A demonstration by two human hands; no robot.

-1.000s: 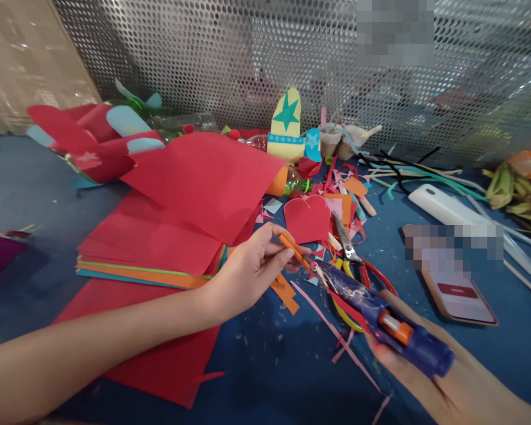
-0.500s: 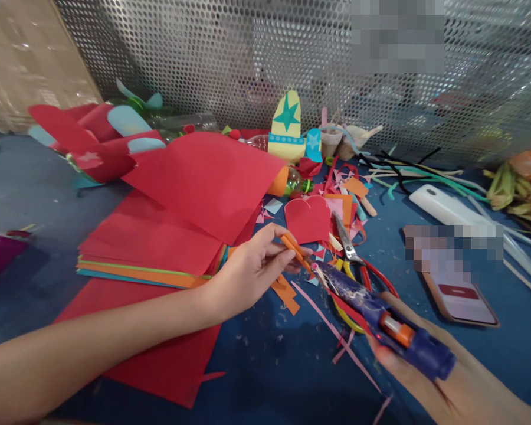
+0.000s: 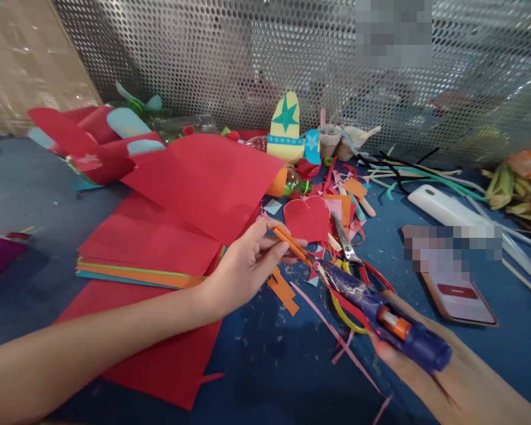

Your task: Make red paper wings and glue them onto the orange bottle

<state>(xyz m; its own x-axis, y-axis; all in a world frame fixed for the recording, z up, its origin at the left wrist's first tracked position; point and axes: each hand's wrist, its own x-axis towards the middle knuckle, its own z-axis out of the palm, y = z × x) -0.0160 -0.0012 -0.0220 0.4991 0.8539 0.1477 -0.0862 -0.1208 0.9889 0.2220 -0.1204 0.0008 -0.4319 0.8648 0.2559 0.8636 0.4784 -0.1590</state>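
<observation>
My left hand [image 3: 248, 265] pinches a thin orange paper strip [image 3: 292, 246] between thumb and fingers, just above the blue table. My right hand [image 3: 429, 369] grips a blue glue gun [image 3: 380, 310] with an orange trigger. The gun's nozzle touches the far end of the strip. More orange paper pieces [image 3: 284, 291] lie under the strip. Scissors [image 3: 351, 254] with red and yellow handles lie right behind the gun.
A stack of red and coloured paper sheets [image 3: 159, 236] lies at left, a red heart cutout [image 3: 307, 218] and paper scraps in the middle. A phone [image 3: 458, 295] and a white case [image 3: 442, 206] are at right. A star-decorated bottle craft [image 3: 287, 130] stands before the perforated metal wall [image 3: 248, 59].
My left hand has lifted the orange strip slightly up and away from the table. The glue gun followed, its nozzle staying at the strip's end.
</observation>
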